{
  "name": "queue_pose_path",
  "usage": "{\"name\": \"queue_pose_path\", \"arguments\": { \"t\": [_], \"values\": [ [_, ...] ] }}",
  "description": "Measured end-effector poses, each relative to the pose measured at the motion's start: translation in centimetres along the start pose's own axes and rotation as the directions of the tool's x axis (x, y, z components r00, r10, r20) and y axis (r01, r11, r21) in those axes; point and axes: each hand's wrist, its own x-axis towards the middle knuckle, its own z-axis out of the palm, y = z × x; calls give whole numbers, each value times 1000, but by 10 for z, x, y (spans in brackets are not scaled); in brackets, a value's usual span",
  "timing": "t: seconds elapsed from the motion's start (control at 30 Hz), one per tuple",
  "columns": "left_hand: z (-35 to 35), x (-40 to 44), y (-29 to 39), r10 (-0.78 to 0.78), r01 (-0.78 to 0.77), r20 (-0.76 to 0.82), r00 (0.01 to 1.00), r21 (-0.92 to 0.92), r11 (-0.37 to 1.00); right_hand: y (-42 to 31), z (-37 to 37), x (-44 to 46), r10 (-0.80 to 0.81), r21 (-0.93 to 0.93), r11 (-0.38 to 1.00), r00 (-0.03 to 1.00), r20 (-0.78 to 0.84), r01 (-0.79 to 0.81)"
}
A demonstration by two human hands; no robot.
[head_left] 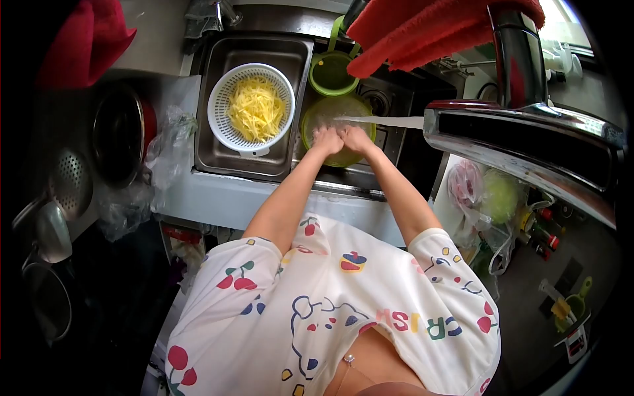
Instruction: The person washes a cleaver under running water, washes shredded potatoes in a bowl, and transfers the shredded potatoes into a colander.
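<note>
My left hand [327,141] and my right hand [356,139] are close together inside a yellow-green basin [306,127] in the right sink bowl. A stream of water [386,121] runs in beside them and stirs up the surface. Both hands look curled, with fingertips down in the splashing water; whatever they grip is hidden. To their left, a white colander [218,125] stands in the left sink bowl [214,158]. It holds a heap of pale yellow shreds [254,109] that look like potato.
Behind the basin sits a small green strainer [332,74]. A faucet [522,66] with a red cloth [422,33] looms at upper right. A pot [119,135] and plastic bags [172,148] are left; bagged vegetables [498,195] lie right.
</note>
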Motion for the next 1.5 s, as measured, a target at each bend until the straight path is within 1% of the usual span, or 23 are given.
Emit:
{"name": "queue_pose_path", "arguments": {
  "t": [0.07,0.1,0.17,0.27,0.3,0.33,0.37,0.4,0.47,0.57,0.67,0.77,0.87,0.97,1.07,1.17,1.27,1.37,1.47,1.5],
  "values": [
    [3,5,-3,5,-5,-5,1000,-18,1000,-6,-6,1,107,167,979,991,77,-119],
    [3,9,-5,-15,16,37,999,-46,999,-9,-10,2,160,241,953,980,114,-184],
    [2,14,-6,-49,62,125,991,-100,993,12,7,9,168,376,905,979,116,-200],
    [-2,9,-2,-111,124,70,991,-220,968,26,23,9,313,574,744,937,152,-342],
    [8,15,-8,-119,129,51,992,-359,924,15,17,5,397,646,627,892,216,-436],
    [28,26,-20,-128,128,34,991,-491,862,-11,2,-3,468,700,493,836,287,-516],
    [39,32,-27,-140,122,18,990,-612,781,-15,-1,-5,485,737,377,798,358,-561],
    [30,24,-20,-148,162,86,985,-737,656,-19,-3,-6,499,759,256,754,427,-599],
    [-1,-2,1,-127,249,218,968,-903,350,3,12,1,432,775,72,720,543,-628],
    [34,29,-26,-125,318,305,944,-942,104,16,27,4,316,832,-42,782,537,-554],
    [10,12,-12,-124,349,351,928,-937,-38,18,31,5,332,856,-125,792,512,-501],
    [12,21,-15,-124,398,412,903,-909,-126,19,32,7,328,857,-217,792,515,-467],
    [0,17,-10,-141,388,423,895,-894,-224,2,18,3,310,852,-267,797,519,-451],
    [0,27,-10,-131,354,419,899,-868,-348,-17,6,0,315,882,-270,830,461,-387],
    [-30,6,10,-101,245,302,948,-894,-375,-24,-3,1,317,918,-216,865,389,-333],
    [-61,-20,30,-48,199,237,970,-898,-392,-38,-16,-2,301,951,-191,907,293,-243],
    [-66,-20,28,104,226,202,974,-905,-359,-46,-24,-3,293,972,-176,935,202,-154],
    [-82,-41,48,27,126,125,992,-911,-393,-54,-31,-8,294,982,-168,946,138,-91],
    [-95,-58,64,-57,98,131,990,-915,-392,-70,-41,-19,330,988,-139,938,109,-66],
    [-92,-57,63,-60,92,126,990,-915,-393,-74,-43,-23,345,990,-125,933,102,-62]
  ]
}}
